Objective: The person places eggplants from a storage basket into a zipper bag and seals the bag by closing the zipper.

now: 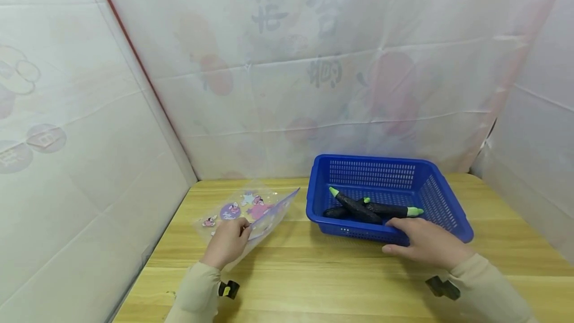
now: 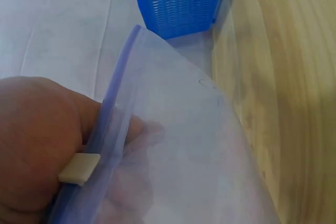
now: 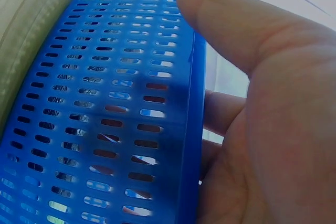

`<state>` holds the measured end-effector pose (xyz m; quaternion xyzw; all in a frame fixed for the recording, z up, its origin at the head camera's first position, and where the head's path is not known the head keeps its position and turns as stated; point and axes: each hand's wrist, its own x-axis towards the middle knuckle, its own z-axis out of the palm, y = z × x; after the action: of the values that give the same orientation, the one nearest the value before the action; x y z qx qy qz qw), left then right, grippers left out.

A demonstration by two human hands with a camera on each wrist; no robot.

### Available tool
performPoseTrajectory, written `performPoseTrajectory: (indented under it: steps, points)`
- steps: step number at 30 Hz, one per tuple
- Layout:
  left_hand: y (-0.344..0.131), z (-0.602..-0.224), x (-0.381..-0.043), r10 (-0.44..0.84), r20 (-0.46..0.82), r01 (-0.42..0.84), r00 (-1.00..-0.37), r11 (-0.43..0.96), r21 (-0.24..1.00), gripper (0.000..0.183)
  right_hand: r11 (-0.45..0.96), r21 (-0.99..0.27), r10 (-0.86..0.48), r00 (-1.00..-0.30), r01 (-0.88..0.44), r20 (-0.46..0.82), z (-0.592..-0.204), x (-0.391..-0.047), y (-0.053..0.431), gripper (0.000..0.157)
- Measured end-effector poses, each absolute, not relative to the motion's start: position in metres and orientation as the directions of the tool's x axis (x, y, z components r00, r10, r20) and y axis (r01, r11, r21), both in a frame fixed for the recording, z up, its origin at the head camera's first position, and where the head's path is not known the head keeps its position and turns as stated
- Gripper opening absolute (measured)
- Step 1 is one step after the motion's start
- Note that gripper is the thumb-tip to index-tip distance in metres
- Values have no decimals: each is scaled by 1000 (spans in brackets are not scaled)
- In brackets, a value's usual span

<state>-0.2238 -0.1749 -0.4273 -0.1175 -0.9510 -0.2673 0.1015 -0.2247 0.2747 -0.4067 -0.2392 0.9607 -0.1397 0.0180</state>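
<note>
My left hand [image 1: 227,243] pinches a clear zip bag [image 1: 257,211] by its purple top edge. Pink and purple cartoon prints decorate the bag, and a pale slider [image 2: 80,168] sits on the zip beside the hand in the left wrist view. To the right, my right hand [image 1: 432,242] grips the near rim of a blue plastic basket [image 1: 378,157], thumb outside and fingers over the rim. Inside the basket lie several long, dark, rough-skinned vegetables [image 1: 356,206] with bright green ends, one crossing over the others.
The basket stands toward the back right of a wood-grain table [image 1: 305,283]. A pale printed sheet [image 1: 278,88] hangs right behind the table, with more sheeting at both sides. A dark strap piece shows at each sleeve.
</note>
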Motion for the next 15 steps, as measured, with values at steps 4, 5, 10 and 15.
performPoseTrajectory:
  steps: [4,5,10,15]
  points:
    - [-171,-425,-225,145,241,253,-959,819,514,17,845,-279,-466,-884,-456,34,-405,-224,274,77]
    - [-170,-424,-225,141,237,248,-961,815,524,17,845,-279,-466,-884,-456,34,-405,-224,274,77]
    - [-167,-420,-224,127,227,236,-965,798,555,16,850,-282,-456,-889,-444,25,-405,-224,274,76]
    - [-172,-421,-223,112,225,228,-968,765,602,14,852,-290,-452,-892,-436,15,-405,-224,274,76]
